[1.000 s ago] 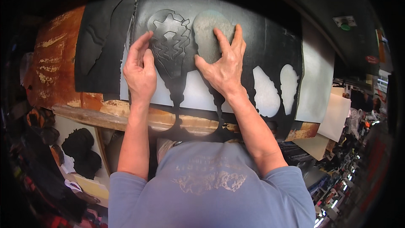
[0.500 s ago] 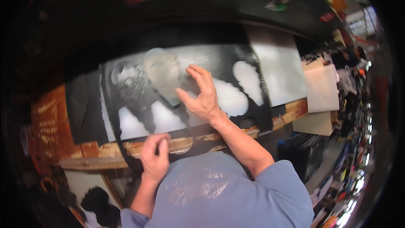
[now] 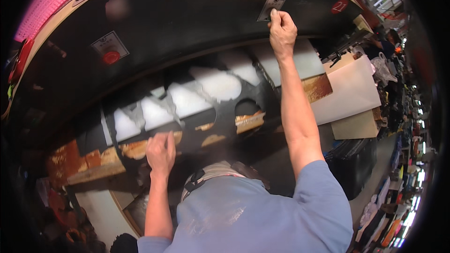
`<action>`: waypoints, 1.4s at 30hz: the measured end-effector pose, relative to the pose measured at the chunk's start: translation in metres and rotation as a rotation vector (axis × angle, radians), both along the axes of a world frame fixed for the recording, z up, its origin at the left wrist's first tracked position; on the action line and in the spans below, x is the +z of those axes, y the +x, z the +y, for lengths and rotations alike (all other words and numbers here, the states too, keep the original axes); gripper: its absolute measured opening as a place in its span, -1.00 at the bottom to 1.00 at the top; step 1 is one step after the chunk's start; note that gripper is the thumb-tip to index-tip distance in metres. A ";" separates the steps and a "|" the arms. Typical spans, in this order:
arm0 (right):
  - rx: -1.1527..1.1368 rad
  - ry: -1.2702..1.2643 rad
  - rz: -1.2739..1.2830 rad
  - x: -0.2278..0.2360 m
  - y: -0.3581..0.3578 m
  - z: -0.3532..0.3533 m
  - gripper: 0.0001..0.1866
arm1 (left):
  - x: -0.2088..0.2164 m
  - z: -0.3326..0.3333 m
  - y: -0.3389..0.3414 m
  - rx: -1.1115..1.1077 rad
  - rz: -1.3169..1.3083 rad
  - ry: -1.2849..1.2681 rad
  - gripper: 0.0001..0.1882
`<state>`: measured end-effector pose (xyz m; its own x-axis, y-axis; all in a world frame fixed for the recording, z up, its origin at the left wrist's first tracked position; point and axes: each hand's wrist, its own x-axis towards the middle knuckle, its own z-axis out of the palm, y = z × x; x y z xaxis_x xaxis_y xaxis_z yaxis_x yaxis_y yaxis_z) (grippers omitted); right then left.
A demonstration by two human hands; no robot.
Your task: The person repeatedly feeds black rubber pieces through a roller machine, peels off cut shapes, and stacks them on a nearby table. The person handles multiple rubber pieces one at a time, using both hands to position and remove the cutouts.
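My right hand [image 3: 282,33] is raised with curled fingers at a small label plate [image 3: 263,13] on the machine's black beam [image 3: 187,14]. Its fingertips cover the plate's button. Lower down, my left hand [image 3: 161,152] rests with bent, closed fingers at the front edge of a black sheet [image 3: 187,133]; whether it pinches that edge I cannot tell. Rounded and pointed holes in the sheet show a white board [image 3: 190,100] below and worn wood at the front. A second plate with a red button [image 3: 111,57] is on the beam's left part.
A pink basket [image 3: 51,2] and red-handled tool [image 3: 21,63] sit on top of the machine at left. Pale sheets [image 3: 349,91] lie at the right, above a black plastic-covered pile [image 3: 351,164]. A white board [image 3: 101,211] leans below left.
My right hand has gone up and forward from over the sheet to the plate that showed a green button. My left hand stays near the sheet's front edge. The view has shifted.
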<state>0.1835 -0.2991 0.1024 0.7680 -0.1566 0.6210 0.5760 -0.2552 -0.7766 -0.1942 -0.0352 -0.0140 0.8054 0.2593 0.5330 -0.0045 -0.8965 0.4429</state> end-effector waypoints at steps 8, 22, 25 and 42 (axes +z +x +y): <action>0.229 -0.512 0.134 -0.117 -0.157 -0.020 -0.72 | 0.013 -0.005 0.037 0.241 0.234 -0.532 -0.59; 0.504 -0.497 0.443 -0.115 -0.194 -0.014 -0.66 | 0.014 -0.036 0.047 0.339 0.181 -0.421 -0.54; 0.543 -0.539 0.283 -0.122 -0.198 -0.022 -0.71 | 0.014 -0.041 0.036 0.360 0.252 -0.323 -0.57; 0.646 -0.532 0.086 -0.095 -0.164 0.206 -0.03 | 0.063 0.072 0.085 0.202 0.094 -0.409 -0.60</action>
<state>0.0193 -0.0926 0.0078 0.6542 0.6273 0.4225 0.6787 -0.2403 -0.6940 -0.1087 0.0368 0.0493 0.7572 0.5895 0.2814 0.2090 -0.6268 0.7506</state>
